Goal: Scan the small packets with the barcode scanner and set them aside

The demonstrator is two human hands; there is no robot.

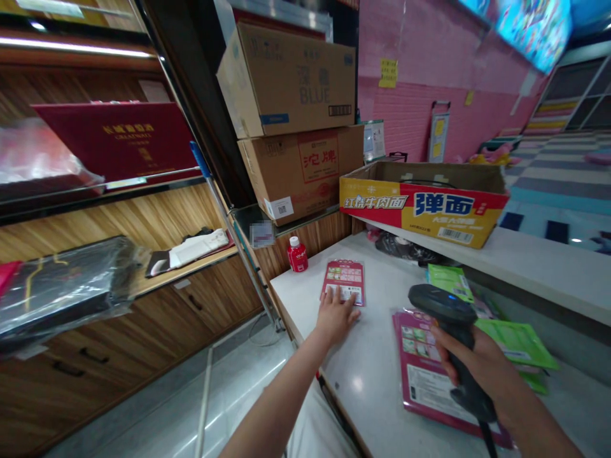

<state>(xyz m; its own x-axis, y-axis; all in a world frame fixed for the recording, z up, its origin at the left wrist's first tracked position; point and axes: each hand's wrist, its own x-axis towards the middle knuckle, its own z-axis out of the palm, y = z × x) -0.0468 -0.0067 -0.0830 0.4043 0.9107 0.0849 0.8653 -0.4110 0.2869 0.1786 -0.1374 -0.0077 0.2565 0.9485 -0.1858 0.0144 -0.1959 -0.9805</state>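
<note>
My left hand [337,317] lies with spread fingers on the lower part of a flat maroon packet [344,275] on the white counter [367,356]. Wrapped round the handle of a black barcode scanner [443,306] is my right hand [482,362]. A small blue light shows on top of the scanner, and its cable runs down out of view. Below the scanner lies a stack of larger maroon packets [422,375], partly hidden by the scanner and hand. Several green packets [515,342] lie to the right of that stack.
A red bottle with a white cap [298,256] stands at the counter's far left corner. An open yellow-and-red noodle carton [429,207] sits on the raised ledge [558,261]. Two stacked cardboard boxes [298,172] stand behind. Wooden shelves [200,305] line the left.
</note>
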